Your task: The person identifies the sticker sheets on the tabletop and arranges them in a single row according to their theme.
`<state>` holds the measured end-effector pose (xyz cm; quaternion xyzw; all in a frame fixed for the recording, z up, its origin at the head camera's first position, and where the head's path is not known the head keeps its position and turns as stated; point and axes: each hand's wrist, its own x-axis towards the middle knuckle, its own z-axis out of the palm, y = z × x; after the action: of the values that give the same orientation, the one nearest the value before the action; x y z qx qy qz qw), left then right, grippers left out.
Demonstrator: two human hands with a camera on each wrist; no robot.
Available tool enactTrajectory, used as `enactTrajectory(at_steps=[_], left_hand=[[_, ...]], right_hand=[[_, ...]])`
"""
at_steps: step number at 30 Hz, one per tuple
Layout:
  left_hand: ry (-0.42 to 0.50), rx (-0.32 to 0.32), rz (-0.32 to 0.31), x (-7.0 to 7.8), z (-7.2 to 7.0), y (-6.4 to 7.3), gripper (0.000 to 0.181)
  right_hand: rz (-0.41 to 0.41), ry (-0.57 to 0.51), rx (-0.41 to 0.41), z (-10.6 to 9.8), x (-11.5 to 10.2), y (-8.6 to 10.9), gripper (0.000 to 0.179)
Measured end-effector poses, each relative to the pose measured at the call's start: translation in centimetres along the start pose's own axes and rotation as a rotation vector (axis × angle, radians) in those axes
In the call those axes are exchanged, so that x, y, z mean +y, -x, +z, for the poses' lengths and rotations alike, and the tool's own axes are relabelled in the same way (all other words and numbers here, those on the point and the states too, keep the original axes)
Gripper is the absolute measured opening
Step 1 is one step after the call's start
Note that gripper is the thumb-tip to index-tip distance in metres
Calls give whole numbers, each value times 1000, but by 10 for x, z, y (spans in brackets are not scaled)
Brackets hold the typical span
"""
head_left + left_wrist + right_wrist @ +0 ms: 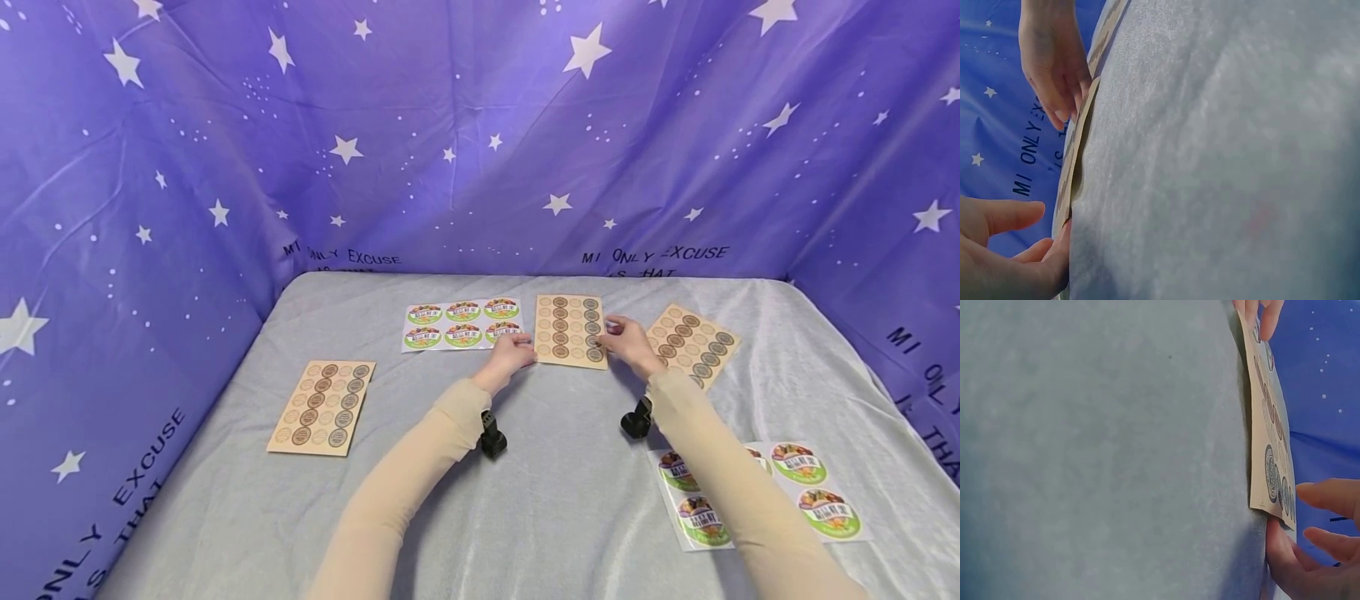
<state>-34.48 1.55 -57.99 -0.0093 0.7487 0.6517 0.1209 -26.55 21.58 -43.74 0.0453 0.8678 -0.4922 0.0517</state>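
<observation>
In the head view, a tan sheet of round stickers (567,332) lies near the back of the grey cloth between both hands. My left hand (511,357) is at its left edge; in the left wrist view, a fingertip (1063,234) touches that edge while other fingers stand apart. At the right edge is my right hand (628,343). One of its fingertips (1275,534) touches the sheet's near right corner in the right wrist view, its other fingers spread. The sheet's near edge looks slightly raised off the cloth.
A white sheet of fruit stickers (444,340) lies left of the middle sheet, and another (780,521) is partly under the right forearm. Tan sticker sheets lie at left (306,437) and, angled, at right (708,333). A purple star-patterned curtain (450,167) surrounds the table.
</observation>
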Motion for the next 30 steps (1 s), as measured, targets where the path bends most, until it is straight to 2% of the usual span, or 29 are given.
enactTrajectory(at_steps=[2,7,9,10,14,16,18,21,23,25,27,30], left_hand=[[10,29,-38,-2,4,-3,41],[86,64,-13,-16,10,-15,41],[83,79,-29,-15,11,-15,41],[79,90,-15,-16,11,-16,42],[59,96,-89,-2,11,-6,44],[66,90,-61,1,11,-2,44],[69,87,-63,5,9,4,44],[77,91,-23,4,7,7,43],[89,93,-39,5,5,10,42],[110,94,-28,4,3,13,42],[117,93,-54,9,-1,19,43],[165,68,17,8,-7,23,46]], right_hand=[[5,-13,-3,0,0,-1,54],[25,-39,-13,0,2,-3,55],[32,-50,-13,0,2,-3,55],[35,-57,-13,0,2,-3,55],[48,-102,-13,-1,3,-2,55],[50,-136,-18,0,3,-2,56],[65,-195,-20,1,3,-1,55],[81,-266,-30,1,4,1,55],[100,-306,-35,2,4,2,55],[110,-336,-50,1,3,4,55],[122,-370,-67,1,0,7,55],[150,-438,-77,1,-4,12,55]])
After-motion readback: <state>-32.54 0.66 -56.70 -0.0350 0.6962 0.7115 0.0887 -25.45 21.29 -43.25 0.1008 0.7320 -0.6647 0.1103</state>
